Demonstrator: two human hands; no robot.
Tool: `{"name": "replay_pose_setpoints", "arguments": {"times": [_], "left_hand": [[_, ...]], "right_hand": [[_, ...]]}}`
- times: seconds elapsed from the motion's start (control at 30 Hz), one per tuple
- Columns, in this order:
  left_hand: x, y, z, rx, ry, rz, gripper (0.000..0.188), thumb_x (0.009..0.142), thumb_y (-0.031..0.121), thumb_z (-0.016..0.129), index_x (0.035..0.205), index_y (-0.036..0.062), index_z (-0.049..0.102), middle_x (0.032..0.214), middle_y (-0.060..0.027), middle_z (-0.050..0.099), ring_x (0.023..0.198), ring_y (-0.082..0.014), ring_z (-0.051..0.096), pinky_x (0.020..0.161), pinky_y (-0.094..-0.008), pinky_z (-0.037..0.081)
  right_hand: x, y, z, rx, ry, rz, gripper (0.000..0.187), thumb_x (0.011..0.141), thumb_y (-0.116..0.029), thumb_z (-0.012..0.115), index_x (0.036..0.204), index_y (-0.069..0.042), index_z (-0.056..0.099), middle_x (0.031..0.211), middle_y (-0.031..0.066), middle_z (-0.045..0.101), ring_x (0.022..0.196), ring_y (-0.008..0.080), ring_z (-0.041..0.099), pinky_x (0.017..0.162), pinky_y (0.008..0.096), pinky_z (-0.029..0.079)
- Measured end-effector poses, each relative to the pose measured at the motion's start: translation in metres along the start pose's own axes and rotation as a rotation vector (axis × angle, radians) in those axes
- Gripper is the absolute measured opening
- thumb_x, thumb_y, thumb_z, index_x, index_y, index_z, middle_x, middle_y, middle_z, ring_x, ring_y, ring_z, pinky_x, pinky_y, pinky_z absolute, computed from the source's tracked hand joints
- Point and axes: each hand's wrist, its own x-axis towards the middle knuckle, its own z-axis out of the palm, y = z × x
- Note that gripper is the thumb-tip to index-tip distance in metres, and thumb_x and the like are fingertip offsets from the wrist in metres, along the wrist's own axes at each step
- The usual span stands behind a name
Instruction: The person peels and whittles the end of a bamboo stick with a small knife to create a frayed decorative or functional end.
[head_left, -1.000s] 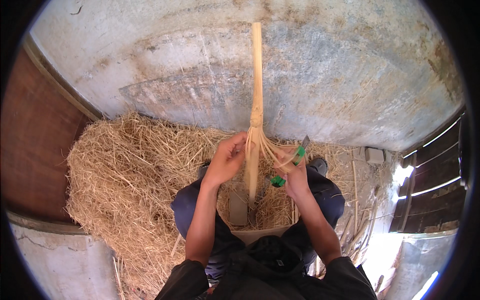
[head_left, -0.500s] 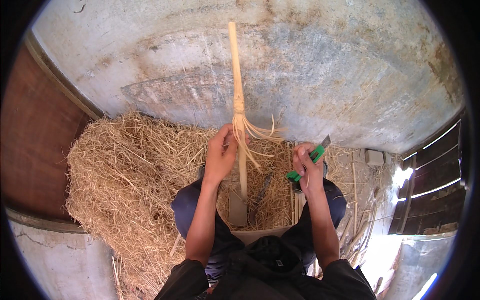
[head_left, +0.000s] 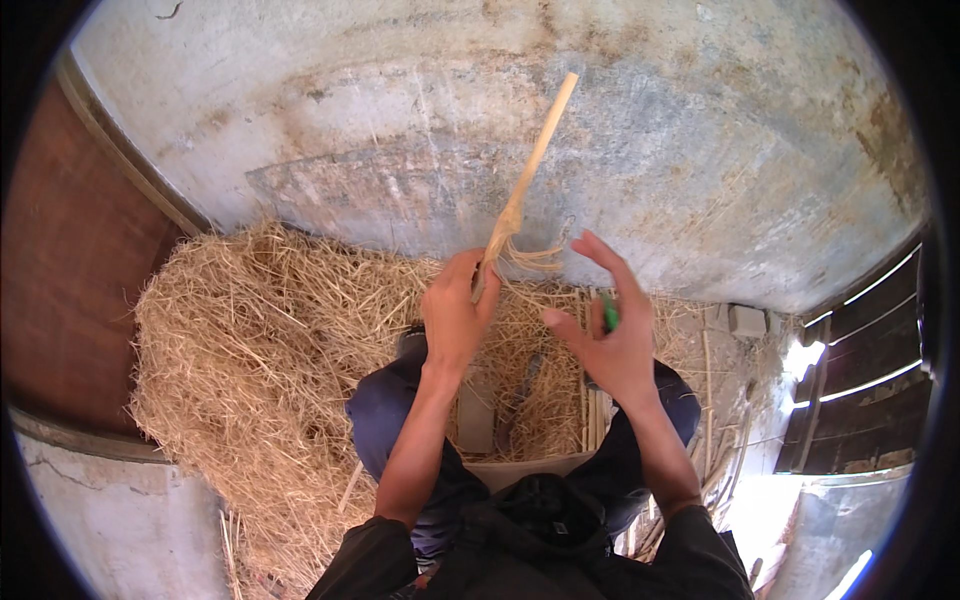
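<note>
My left hand [head_left: 455,318] is closed around a pale bamboo strip [head_left: 542,148], which slants up and to the right in front of the wall. Just below the strip's knot, thin curled shavings [head_left: 536,262] hang off to the right, still attached. My right hand [head_left: 622,350] is near their right-hand ends, with its thumb and forefinger spread apart. A green utility knife [head_left: 610,312] stays in its other fingers; only a bit of the handle shows, and the blade is hidden. The strip's lower end is behind my left hand.
A large heap of straw-like shavings [head_left: 250,350] spreads on the left. Between my knees lie a flat grey block [head_left: 476,420] and more shavings. A stained wall [head_left: 350,130] rises ahead. Thin sticks [head_left: 708,390] and a small brick [head_left: 747,320] are at the right.
The bamboo strip has tilted to the right and its lower end has swung out of sight. My right hand has risen toward the shavings, opening its thumb and forefinger while keeping the knife.
</note>
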Motion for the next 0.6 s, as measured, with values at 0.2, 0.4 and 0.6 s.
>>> {"name": "replay_pose_setpoints", "arguments": {"times": [0.2, 0.4, 0.6], "left_hand": [[-0.003, 0.007, 0.001, -0.057, -0.105, -0.009, 0.022, 0.096, 0.007, 0.077, 0.116, -0.0009, 0.075, 0.096, -0.0169, 0.077, 0.077, -0.0295, 0.076, 0.070, -0.0393, 0.059], [-0.004, 0.005, -0.004, -0.089, -0.150, 0.012, 0.024, 0.090, 0.004, 0.081, 0.113, -0.0015, 0.077, 0.094, -0.0131, 0.077, 0.075, -0.0222, 0.073, 0.066, -0.0351, 0.058], [-0.001, 0.011, -0.007, -0.220, -0.196, -0.030, 0.019, 0.089, 0.004, 0.080, 0.106, -0.0011, 0.075, 0.085, -0.0125, 0.070, 0.070, -0.0207, 0.067, 0.063, -0.0351, 0.053]], "right_hand": [[0.038, 0.056, 0.025, -0.047, -0.242, -0.006, 0.098, 0.083, -0.031, 0.096, 0.163, -0.001, 0.047, 0.149, 0.0133, 0.068, 0.122, 0.0206, 0.060, 0.093, 0.0309, 0.054], [0.035, 0.081, 0.032, 0.231, -0.486, 0.304, 0.092, 0.086, -0.030, 0.096, 0.160, 0.003, 0.052, 0.147, 0.0120, 0.069, 0.097, 0.0098, 0.061, 0.081, 0.0283, 0.053], [0.032, 0.096, 0.036, 0.207, -0.440, 0.242, 0.073, 0.091, -0.027, 0.092, 0.151, 0.002, 0.063, 0.121, 0.0066, 0.077, 0.087, 0.0066, 0.064, 0.077, 0.0279, 0.052]]}}
